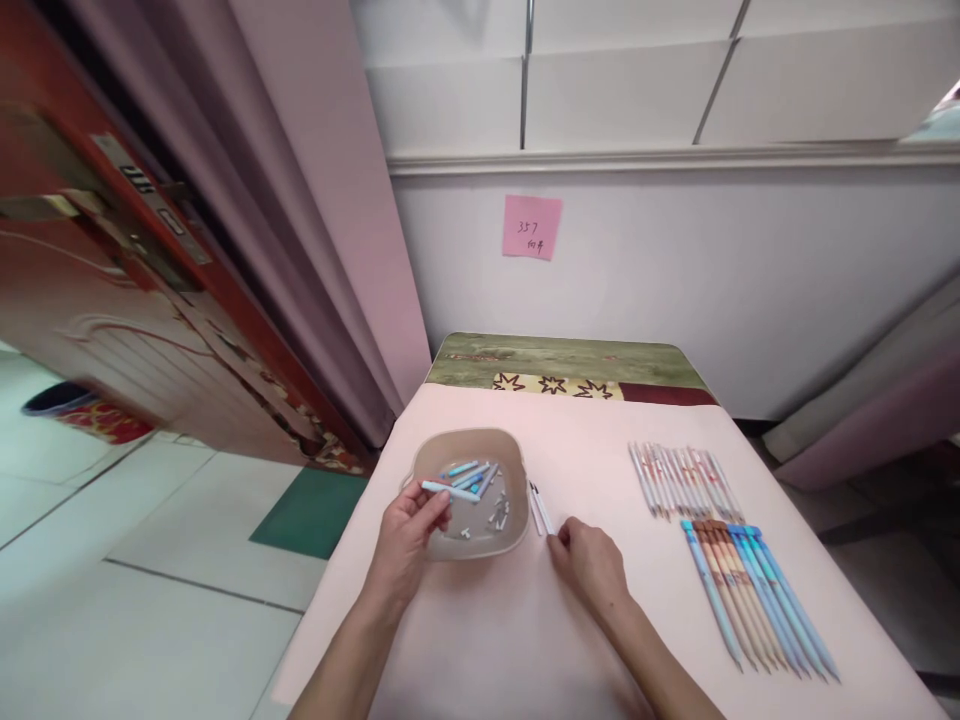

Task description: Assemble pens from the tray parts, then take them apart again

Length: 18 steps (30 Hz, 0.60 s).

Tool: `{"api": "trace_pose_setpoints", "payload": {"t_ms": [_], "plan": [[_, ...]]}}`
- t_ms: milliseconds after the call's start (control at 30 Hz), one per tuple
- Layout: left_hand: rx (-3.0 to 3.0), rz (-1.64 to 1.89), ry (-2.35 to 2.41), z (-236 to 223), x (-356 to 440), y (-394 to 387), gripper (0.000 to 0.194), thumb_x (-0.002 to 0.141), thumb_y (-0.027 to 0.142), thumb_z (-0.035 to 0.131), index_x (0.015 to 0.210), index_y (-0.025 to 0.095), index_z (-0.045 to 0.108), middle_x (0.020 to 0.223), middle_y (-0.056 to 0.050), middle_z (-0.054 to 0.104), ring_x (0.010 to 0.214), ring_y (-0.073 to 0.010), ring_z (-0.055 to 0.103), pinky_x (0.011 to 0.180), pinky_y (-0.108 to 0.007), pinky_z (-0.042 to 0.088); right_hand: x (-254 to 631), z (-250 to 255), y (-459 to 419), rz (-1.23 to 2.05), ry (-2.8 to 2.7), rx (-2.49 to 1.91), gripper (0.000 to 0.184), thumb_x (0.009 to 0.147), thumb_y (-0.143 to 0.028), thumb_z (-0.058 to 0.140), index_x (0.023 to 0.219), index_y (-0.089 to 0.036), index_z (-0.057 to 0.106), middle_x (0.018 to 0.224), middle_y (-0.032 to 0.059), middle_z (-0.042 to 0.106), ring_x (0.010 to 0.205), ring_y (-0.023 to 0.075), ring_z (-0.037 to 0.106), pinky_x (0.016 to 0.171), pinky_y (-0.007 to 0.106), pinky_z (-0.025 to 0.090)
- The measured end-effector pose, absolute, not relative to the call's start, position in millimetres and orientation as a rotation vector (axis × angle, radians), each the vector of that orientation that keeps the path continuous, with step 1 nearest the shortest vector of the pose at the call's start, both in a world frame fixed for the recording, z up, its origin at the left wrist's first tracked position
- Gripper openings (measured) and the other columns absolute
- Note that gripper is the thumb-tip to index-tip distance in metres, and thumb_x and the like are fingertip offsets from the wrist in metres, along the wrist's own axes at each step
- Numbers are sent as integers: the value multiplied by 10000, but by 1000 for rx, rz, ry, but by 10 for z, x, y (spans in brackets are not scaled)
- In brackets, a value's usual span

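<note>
Left of centre, in the lower half of the frame, a pale blue barrel [450,491] is pinched between the thumb and fingers of the left hand [412,525], closed just enough to grip it. It is held over the tub [480,440], its long axis running nearly across the frame, dipping slightly to the right. In the tub, more pen parts [487,481] and small white pieces [500,512] are seen. Just beyond the tub's right side, two thin rods [537,510] are laid steeply, dark tips upward, so they lie crosswise to the barrel. Their lower ends are met most nearly by the right hand [590,562], its fingers curled; whether a rod is gripped cannot be told. At the right, pale pens [684,482] are lined up above coloured pens [757,598].
</note>
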State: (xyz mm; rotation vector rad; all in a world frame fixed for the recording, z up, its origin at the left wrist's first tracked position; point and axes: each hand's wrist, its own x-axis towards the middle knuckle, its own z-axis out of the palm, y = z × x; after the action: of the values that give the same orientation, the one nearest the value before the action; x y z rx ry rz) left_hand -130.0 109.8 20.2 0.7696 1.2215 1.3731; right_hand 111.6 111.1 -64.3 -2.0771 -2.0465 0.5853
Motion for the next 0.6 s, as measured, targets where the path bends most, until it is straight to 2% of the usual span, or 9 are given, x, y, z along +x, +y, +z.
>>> {"api": "trace_pose_setpoints", "payload": {"t_ms": [100, 167, 367, 467, 600], "plan": [[687, 1453, 1207, 254, -1348, 1122, 246, 690, 296, 761, 816, 154, 604, 828, -33, 681, 769, -154, 641, 733, -277, 518, 1120, -661, 1121, 564, -2049, -2082, 199, 840, -329, 533, 751, -204, 660, 687, 89, 709, 657, 232, 666, 532, 274, 368], [648, 1459, 1192, 270, -1340, 1138, 258, 678, 310, 766, 797, 160, 593, 882, -52, 702, 841, -193, 662, 814, -350, 521, 1116, -667, 1127, 567, -2037, -2072, 204, 831, -341, 541, 738, -207, 663, 683, 90, 709, 649, 235, 665, 527, 277, 367], [644, 1429, 1253, 251, -1201, 1166, 348, 623, 355, 800, 855, 145, 645, 744, -17, 684, 652, -130, 634, 689, -275, 523, 1123, -669, 1119, 613, -1974, -2013, 213, 803, -332, 554, 655, -215, 652, 654, 76, 703, 649, 227, 662, 534, 273, 364], [611, 1379, 1227, 255, -1159, 1161, 378, 624, 376, 800, 888, 143, 664, 751, -21, 675, 621, -122, 613, 665, -288, 534, 1163, -674, 1078, 667, -1938, -1962, 229, 824, -321, 512, 651, -215, 618, 627, 58, 687, 618, 211, 648, 535, 270, 375], [682, 1314, 1232, 276, -1145, 1136, 374, 673, 403, 763, 945, 160, 680, 792, -35, 680, 628, -129, 600, 630, -289, 534, 1272, -577, 1029, 750, -1773, -1830, 159, 841, -321, 474, 753, -226, 566, 580, -1, 640, 537, 177, 613, 531, 263, 413]]}}
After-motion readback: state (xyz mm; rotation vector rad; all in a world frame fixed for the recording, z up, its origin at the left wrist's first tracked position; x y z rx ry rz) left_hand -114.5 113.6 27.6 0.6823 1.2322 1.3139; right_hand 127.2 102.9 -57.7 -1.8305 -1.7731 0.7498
